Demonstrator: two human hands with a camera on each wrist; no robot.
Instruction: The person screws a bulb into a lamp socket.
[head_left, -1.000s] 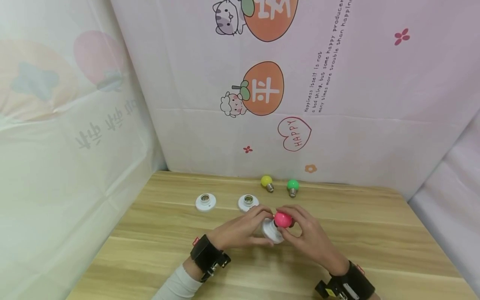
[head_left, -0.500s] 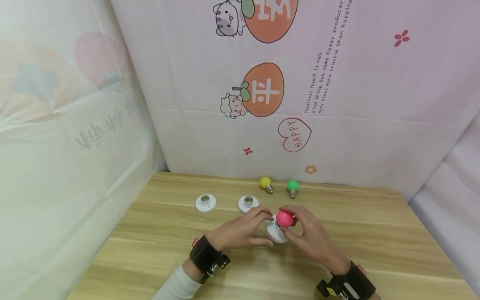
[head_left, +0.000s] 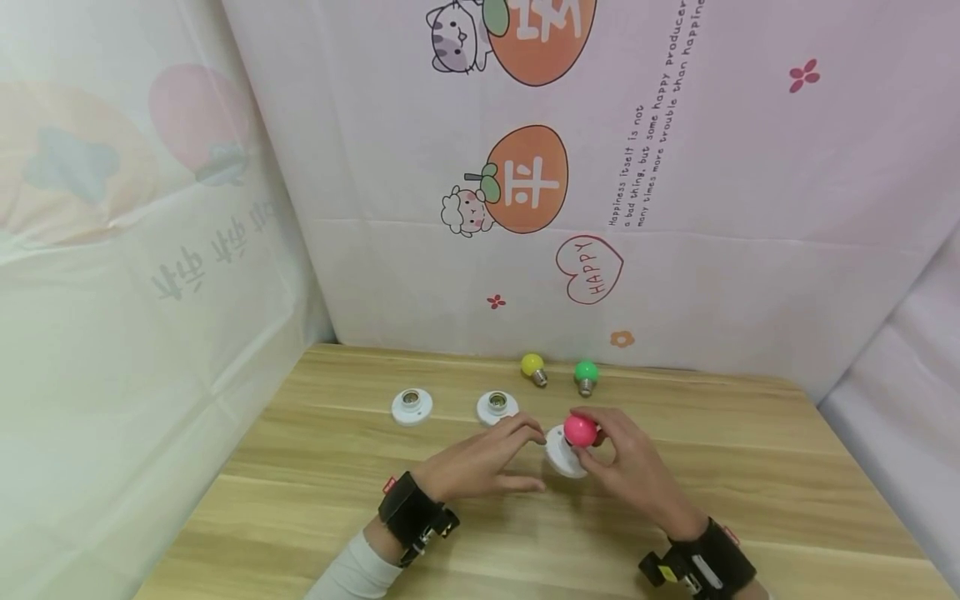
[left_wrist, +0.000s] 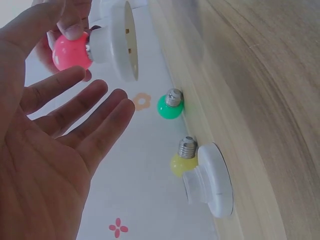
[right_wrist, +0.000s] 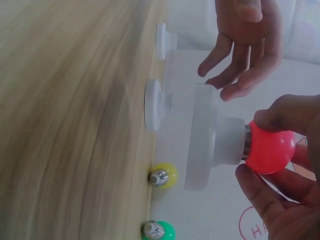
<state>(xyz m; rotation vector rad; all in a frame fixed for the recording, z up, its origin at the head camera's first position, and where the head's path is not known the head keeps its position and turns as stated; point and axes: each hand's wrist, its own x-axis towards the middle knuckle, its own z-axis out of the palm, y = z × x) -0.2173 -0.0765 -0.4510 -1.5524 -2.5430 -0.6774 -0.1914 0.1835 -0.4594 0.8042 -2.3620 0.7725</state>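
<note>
My right hand [head_left: 637, 467] pinches a pink light bulb [head_left: 580, 431] between thumb and fingers. The bulb's metal cap sits in a white lamp socket [right_wrist: 227, 141] with a round base, which hangs off the table from the bulb. A strip of the metal cap still shows between bulb and socket in the right wrist view. To the left, my left hand [head_left: 483, 462] is spread with fingers loosely bent, holding nothing. Its fingertips are close to the socket's rim in the head view, and the left wrist view shows a gap between them and the socket.
Two more white lamp sockets [head_left: 412, 406] stand upright on the wooden table [head_left: 315, 500], one partly behind my left hand. A yellow bulb [head_left: 532, 364] and a green bulb [head_left: 586, 372] lie near the back edge, by the printed cloth [head_left: 720, 292].
My right hand has carried the pink bulb and its socket right and slightly away from me. My left hand stays nearly in place, and the socket has come away from it.
</note>
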